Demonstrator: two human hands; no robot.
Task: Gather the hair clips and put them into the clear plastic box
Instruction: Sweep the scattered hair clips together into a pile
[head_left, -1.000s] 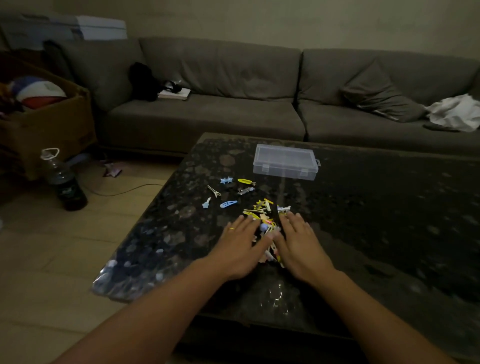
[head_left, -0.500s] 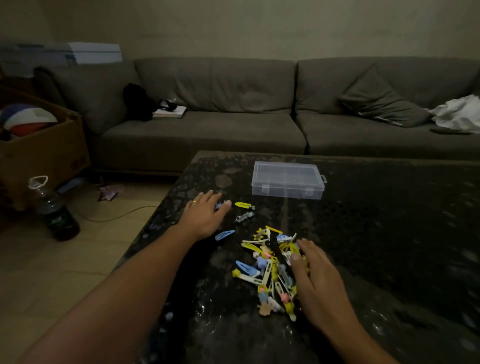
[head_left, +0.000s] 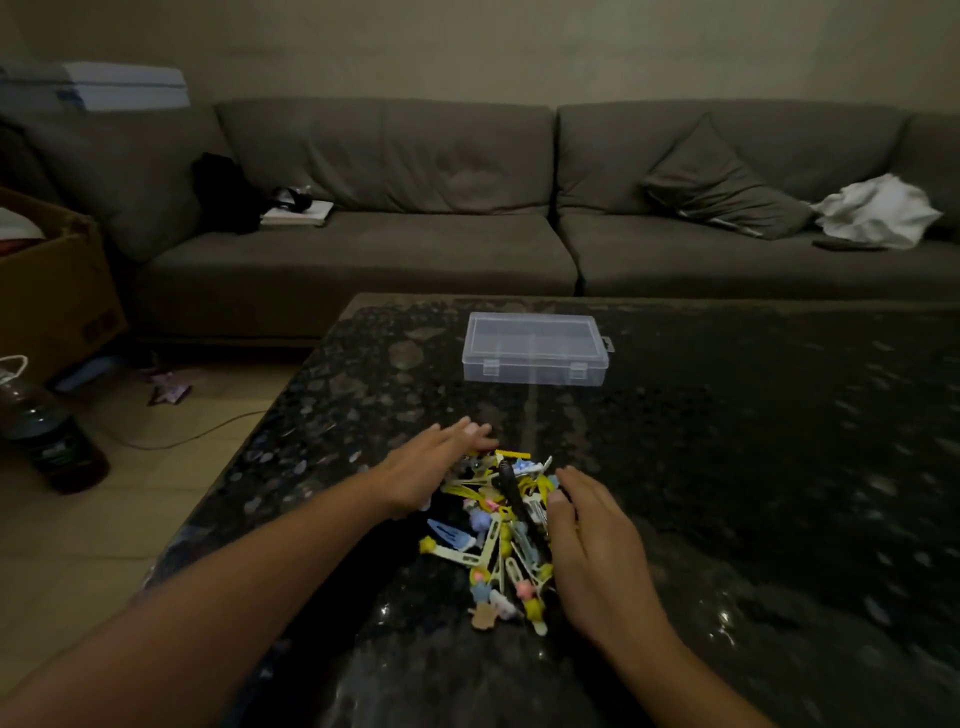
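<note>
A heap of several small hair clips (head_left: 496, 540), yellow, blue and pink, lies on the dark speckled table (head_left: 727, 467). My left hand (head_left: 434, 470) lies flat against the heap's far left side, fingers straight and touching the clips. My right hand (head_left: 592, 551) rests flat along the heap's right side, fingers straight. The clear plastic box (head_left: 535, 356) stands with its lid down further back on the table, apart from both hands. Some clips are hidden under my left hand.
A grey sofa (head_left: 415, 249) runs behind the table, with a cushion, a white cloth (head_left: 878, 210) and a book on it. To the left stand a cardboard box (head_left: 57, 291) and a dark bottle (head_left: 49, 436) on the wooden floor.
My left hand has swept from the far-left loose clips back to the heap, bringing them in. The right hand stays beside the heap. The camera has tilted slightly.
</note>
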